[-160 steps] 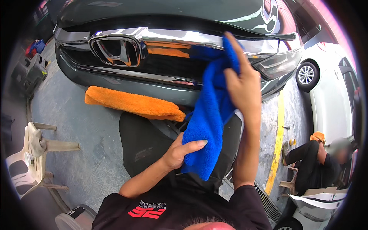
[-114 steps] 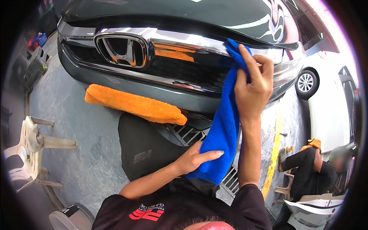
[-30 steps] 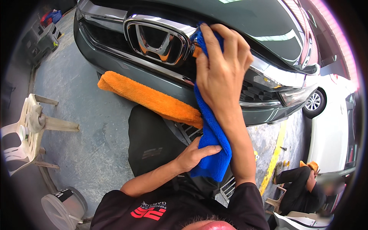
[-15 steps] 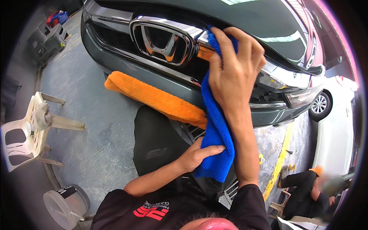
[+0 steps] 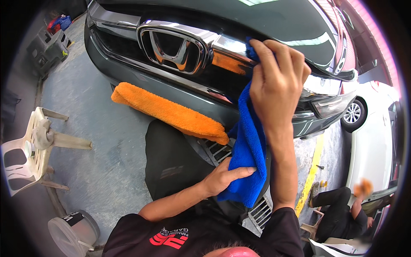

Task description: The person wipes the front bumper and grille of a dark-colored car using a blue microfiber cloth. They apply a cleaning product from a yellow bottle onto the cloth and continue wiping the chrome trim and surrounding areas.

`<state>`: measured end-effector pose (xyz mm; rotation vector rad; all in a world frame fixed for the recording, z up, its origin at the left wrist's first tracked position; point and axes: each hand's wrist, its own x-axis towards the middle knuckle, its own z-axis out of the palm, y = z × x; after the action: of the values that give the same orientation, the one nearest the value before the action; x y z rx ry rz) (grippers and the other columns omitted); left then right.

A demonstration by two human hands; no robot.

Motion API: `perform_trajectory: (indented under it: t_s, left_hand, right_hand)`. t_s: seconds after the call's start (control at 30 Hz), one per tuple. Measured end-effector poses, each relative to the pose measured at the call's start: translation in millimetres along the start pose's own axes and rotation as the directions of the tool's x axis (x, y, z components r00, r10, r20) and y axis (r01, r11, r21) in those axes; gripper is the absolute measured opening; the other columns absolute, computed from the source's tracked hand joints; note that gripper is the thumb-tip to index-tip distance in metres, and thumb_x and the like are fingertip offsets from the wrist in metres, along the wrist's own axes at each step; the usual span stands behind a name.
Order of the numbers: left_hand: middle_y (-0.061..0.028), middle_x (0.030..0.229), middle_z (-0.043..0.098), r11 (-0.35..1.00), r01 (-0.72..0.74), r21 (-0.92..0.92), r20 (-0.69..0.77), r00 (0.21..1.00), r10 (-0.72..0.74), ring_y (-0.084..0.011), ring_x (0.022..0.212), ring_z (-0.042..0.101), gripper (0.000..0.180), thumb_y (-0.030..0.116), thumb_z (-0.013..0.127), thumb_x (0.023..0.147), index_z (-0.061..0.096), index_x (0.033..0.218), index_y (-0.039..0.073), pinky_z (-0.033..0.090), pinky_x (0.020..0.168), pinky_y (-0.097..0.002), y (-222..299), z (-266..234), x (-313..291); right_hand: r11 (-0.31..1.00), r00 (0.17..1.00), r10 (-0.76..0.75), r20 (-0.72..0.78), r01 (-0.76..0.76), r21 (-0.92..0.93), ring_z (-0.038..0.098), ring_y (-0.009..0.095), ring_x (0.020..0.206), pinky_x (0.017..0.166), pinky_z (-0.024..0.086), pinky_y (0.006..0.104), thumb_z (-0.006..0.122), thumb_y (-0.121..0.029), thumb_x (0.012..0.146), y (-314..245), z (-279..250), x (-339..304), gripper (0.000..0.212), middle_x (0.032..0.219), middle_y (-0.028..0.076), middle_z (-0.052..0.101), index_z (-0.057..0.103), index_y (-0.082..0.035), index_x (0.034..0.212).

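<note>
A blue microfibre towel (image 5: 248,141) runs between my two hands. My right hand (image 5: 280,77) presses its bunched upper end against the chrome grille trim (image 5: 231,45) of a dark car, right of the chrome emblem (image 5: 173,49). Its fingers are bent around the cloth, and most of that end is hidden under them. Lower down, my left hand (image 5: 224,177) pinches the towel's loose end, thumb on top. An orange microfibre towel (image 5: 169,111) lies folded across my raised knee, just below the bumper (image 5: 158,83).
At left stands a white plastic chair (image 5: 36,145) with a grey cloth on its seat. A clear bucket (image 5: 72,233) is at lower left, a grey step stool (image 5: 49,51) at far left. On the right are a white car (image 5: 372,141) and a seated person (image 5: 338,214) holding an orange cloth.
My right hand has slid right along the chrome trim with the blue towel, away from the emblem. My left hand still grips the lower end. The seated person's orange cloth has risen.
</note>
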<state>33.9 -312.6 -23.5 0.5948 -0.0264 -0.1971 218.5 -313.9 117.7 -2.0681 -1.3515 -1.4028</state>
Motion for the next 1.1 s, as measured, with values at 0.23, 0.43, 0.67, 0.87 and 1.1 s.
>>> perform_trajectory:
  t_s: [0.23, 0.43, 0.67, 0.87, 1.1]
  left_hand:
    - [-0.0052, 0.117, 0.073, 1.0, 0.02, 0.009, 0.004, 1.0, -0.02, -0.0134, 0.104, 0.07, 0.034, 0.024, 0.068, 0.105, 0.066, 0.131, 0.003, 0.056, 0.093, -0.0309, -0.1, 3.7, 3.9]
    - [-0.0054, 0.113, 0.074, 0.995, 0.096, 0.016, -0.037, 0.995, -0.095, -0.0138, 0.102, 0.071, 0.031, 0.022, 0.069, 0.104, 0.069, 0.127, 0.002, 0.057, 0.092, -0.0322, 2.2, 6.4, 4.9]
    - [-0.0055, 0.113, 0.074, 0.995, 0.087, 0.039, -0.021, 0.996, -0.087, -0.0143, 0.103, 0.071, 0.03, 0.02, 0.068, 0.104, 0.069, 0.127, 0.002, 0.057, 0.094, -0.032, -3.0, 24.7, 11.3]
    - [-0.0063, 0.124, 0.07, 0.991, 0.124, 0.056, 0.096, 0.987, -0.129, -0.0152, 0.112, 0.068, 0.047, 0.019, 0.069, 0.102, 0.057, 0.144, 0.003, 0.055, 0.099, -0.0334, -10.2, 27.2, 21.7]
    - [-0.0078, 0.115, 0.075, 0.986, 0.158, 0.05, 0.101, 0.982, -0.162, -0.0151, 0.102, 0.073, 0.033, 0.023, 0.068, 0.105, 0.067, 0.129, 0.001, 0.059, 0.091, -0.0335, -19.3, 37.4, 32.3]
  right_hand:
    - [1.0, 1.0, -0.002, -0.025, 0.002, -0.017, 0.061, 0.023, 0.111, 0.098, 0.043, 0.0403, 0.071, -0.005, 0.081, -8.7, 8.9, -0.5, 0.031, 0.111, 0.002, 0.067, 0.075, -0.008, 0.111]
    - [0.997, 0.999, 0.05, -0.017, -0.051, -0.051, 0.06, 0.026, 0.113, 0.097, 0.043, 0.0412, 0.068, -0.008, 0.082, 4.7, 0.6, -10.7, 0.03, 0.113, 0.006, 0.065, 0.073, -0.006, 0.111]
    - [0.992, 0.997, 0.079, -0.025, -0.081, -0.092, 0.06, 0.024, 0.117, 0.099, 0.043, 0.0405, 0.069, -0.006, 0.083, 35.2, -20.5, -29.1, 0.033, 0.119, -0.001, 0.07, 0.077, -0.013, 0.114]
    - [0.958, 0.982, 0.187, -0.025, -0.188, -0.215, 0.062, 0.025, 0.112, 0.101, 0.042, 0.0389, 0.066, 0.004, 0.086, 73.6, -52.6, -51.4, 0.039, 0.117, 0.001, 0.075, 0.08, -0.013, 0.118]
    - [0.991, 0.997, 0.072, -0.003, -0.072, -0.11, 0.061, 0.024, 0.117, 0.1, 0.042, 0.0408, 0.068, -0.006, 0.086, 40.9, -19.0, -34.8, 0.031, 0.117, -0.001, 0.069, 0.076, -0.011, 0.116]
